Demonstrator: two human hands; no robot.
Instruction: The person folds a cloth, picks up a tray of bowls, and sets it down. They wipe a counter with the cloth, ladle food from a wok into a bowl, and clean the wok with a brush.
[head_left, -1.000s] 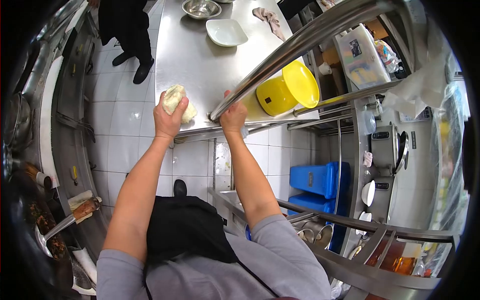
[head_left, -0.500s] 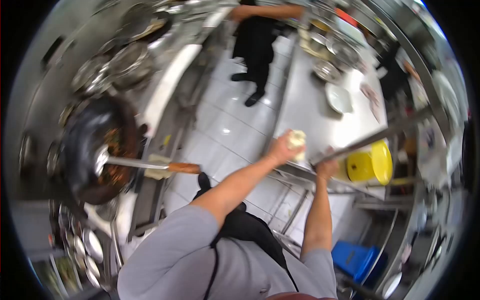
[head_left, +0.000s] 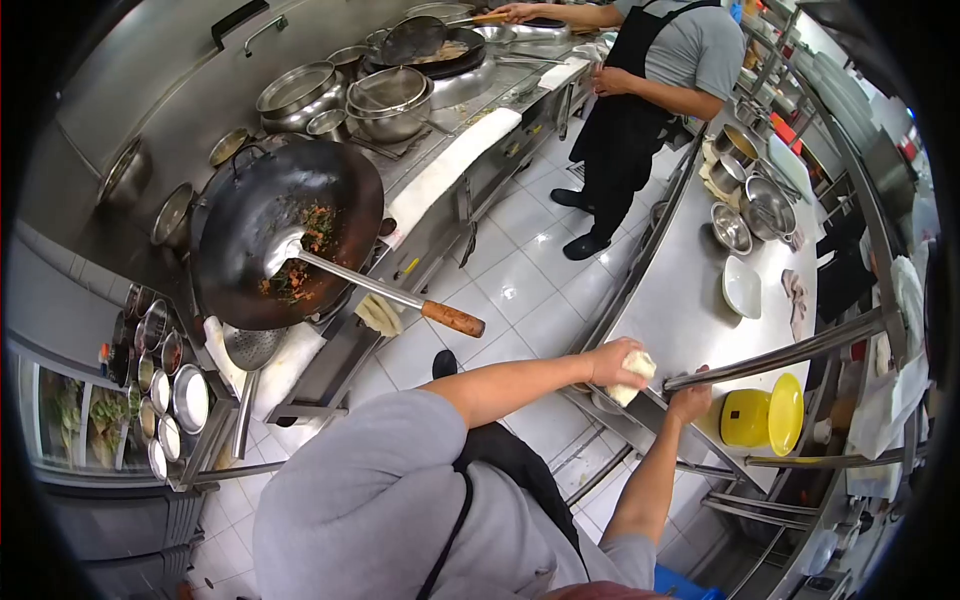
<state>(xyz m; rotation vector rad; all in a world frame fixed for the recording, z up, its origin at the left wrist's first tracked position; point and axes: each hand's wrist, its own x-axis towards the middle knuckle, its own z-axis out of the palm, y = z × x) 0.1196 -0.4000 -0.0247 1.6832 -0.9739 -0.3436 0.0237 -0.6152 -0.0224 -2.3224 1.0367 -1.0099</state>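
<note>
My left hand (head_left: 608,362) is closed around a folded, pale yellow-white cloth (head_left: 634,378) at the near corner of the steel table (head_left: 670,335). Low on a metal post (head_left: 790,352) at that table's edge, my right hand (head_left: 690,402) is wrapped, its fingers partly hidden behind the post. A yellow scale-like device (head_left: 745,417) with a round yellow plate (head_left: 785,412) stands just right of that hand. Off to the left, a ladle (head_left: 375,278) with a wooden handle rests in a large black wok (head_left: 235,250) holding chopped reddish and green food.
A co-worker (head_left: 655,100) in a black apron stands at the stove ahead. A white dish (head_left: 741,288) and several steel bowls (head_left: 768,208) are on the table. A perforated skimmer (head_left: 252,350) lies by the wok. Tiled floor (head_left: 510,275) runs between stove and table.
The view has swung left and up, bringing more of the stove and the co-worker into frame. My left hand still holds the cloth, and my right hand stays at the post.
</note>
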